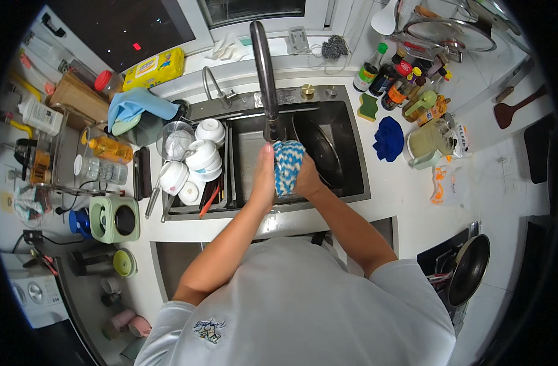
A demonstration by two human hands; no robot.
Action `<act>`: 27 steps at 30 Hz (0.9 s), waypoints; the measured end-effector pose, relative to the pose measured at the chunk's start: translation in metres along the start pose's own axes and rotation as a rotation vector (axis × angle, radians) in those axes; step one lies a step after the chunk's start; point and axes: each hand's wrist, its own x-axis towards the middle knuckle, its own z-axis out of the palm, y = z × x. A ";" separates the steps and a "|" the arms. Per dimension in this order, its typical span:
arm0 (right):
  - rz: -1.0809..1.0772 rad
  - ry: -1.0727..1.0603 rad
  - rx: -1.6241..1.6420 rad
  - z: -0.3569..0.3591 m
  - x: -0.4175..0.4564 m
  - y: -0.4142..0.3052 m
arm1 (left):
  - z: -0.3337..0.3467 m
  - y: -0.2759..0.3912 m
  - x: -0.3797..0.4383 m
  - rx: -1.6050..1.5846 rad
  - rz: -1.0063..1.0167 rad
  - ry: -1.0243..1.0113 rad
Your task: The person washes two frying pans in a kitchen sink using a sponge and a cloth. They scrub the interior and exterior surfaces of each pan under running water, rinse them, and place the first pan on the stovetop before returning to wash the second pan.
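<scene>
A blue-and-white patterned dishcloth [289, 167] is bunched between my two hands over the sink [249, 160], just below the faucet [264, 68]. My left hand [263, 170] presses on its left side, with the fingers mostly turned out of sight. On the other side my right hand [308, 176] grips the cloth, its fingertips hidden behind it. Whether water is running from the faucet I cannot tell. A dark wok or pan [322, 146] leans tilted in the right part of the basin, behind my right hand.
Left of the basin, a drying rack [169, 212] holds several white bowls [203, 155], a strainer [177, 141] and chopsticks. On the right counter lie a green-yellow sponge [367, 107], a blue cloth [388, 138] and several sauce bottles [394, 94]. A frying pan [469, 270] stands at lower right.
</scene>
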 end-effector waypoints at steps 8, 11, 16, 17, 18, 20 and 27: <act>0.044 -0.056 -0.060 0.017 -0.009 0.086 | 0.006 0.020 -0.034 0.563 0.124 0.243; 0.030 -0.016 -0.050 0.026 -0.010 0.096 | 0.004 0.019 -0.034 0.426 0.161 0.275; 0.144 0.010 0.088 0.040 -0.008 0.085 | 0.022 0.037 -0.026 0.730 0.264 0.250; 0.110 0.013 -0.010 0.041 -0.021 0.110 | 0.025 0.031 -0.025 0.728 0.258 0.255; 0.061 0.008 -0.095 0.041 -0.017 0.112 | 0.022 0.032 -0.024 0.701 0.261 0.267; -0.060 -0.055 -0.240 0.024 0.003 0.081 | 0.016 0.032 -0.029 0.701 0.277 0.297; 0.187 0.216 0.130 0.066 -0.028 0.191 | 0.010 0.034 -0.019 0.711 0.294 0.276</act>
